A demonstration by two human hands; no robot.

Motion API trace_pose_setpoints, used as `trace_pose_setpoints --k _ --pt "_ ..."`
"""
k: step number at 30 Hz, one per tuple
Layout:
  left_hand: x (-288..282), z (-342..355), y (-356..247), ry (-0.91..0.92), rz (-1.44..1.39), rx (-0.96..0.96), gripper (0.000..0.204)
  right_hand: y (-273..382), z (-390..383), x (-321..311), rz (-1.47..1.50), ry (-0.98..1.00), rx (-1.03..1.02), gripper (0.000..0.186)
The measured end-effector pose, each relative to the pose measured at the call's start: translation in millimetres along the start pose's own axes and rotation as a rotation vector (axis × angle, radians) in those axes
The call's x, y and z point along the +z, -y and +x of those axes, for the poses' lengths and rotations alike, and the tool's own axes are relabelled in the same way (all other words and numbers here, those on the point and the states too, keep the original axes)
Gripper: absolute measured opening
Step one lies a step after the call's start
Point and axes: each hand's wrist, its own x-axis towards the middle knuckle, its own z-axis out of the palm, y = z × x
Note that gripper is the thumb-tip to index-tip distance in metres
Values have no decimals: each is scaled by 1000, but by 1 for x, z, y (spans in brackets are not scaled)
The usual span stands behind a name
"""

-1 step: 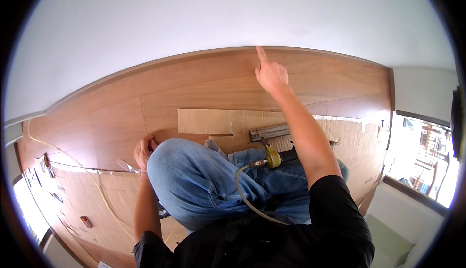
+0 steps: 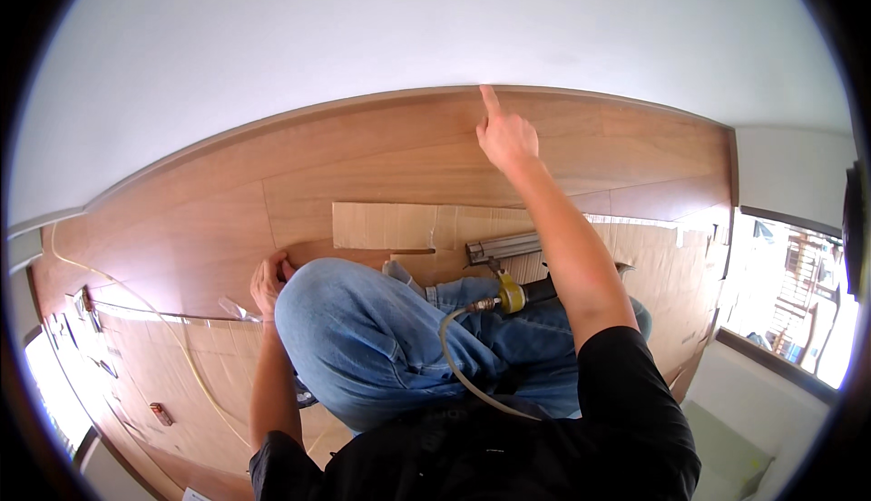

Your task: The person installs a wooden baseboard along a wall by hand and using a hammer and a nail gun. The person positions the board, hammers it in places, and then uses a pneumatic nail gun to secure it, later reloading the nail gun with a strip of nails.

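My right hand [image 2: 508,138] reaches forward to the narrow wooden skirting strip [image 2: 363,100] at the foot of the white wall. Its index finger is stretched out, the tip touching the strip's top edge; the other fingers are curled, and I see nothing in them. My left hand [image 2: 268,283] rests on the wooden floor [image 2: 209,247] beside my bent knee, fingers curled; what they hold, if anything, is hidden. A black and yellow air nailer [image 2: 512,293] with a grey magazine lies across my lower leg, a hose [image 2: 451,356] attached, partly covered by my right forearm.
Cardboard sheets [image 2: 381,226] cover part of the floor under and around me. A clear plastic piece [image 2: 238,309] lies near my left wrist. A yellowish hose [image 2: 186,351] snakes along the left, near a small red item [image 2: 161,414]. An opening [image 2: 789,292] shows bright at the right.
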Motion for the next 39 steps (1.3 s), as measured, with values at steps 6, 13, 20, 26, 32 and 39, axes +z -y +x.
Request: trace_pose_setpoints --k 6,13,20,26,32,39 --pt "7 3 -11 0 -21 6 12 -18 12 -3 36 -16 -26 60" --pt "-4 -20 25 1 -61 -51 17 1 -25 -12 124 14 -120 72" --pt "-75 15 17 248 -332 -385 28 -112 -233 10 273 308 -396 57" --pt "-171 -125 40 408 22 -147 36 -106 -276 6 16 235 -628 65" --pt "-214 -247 44 671 101 -359 42 -90 -262 30 25 202 -573 42" --pt "-322 -369 121 590 -206 -1278 45 -105 -261 3 212 80 -350 45"
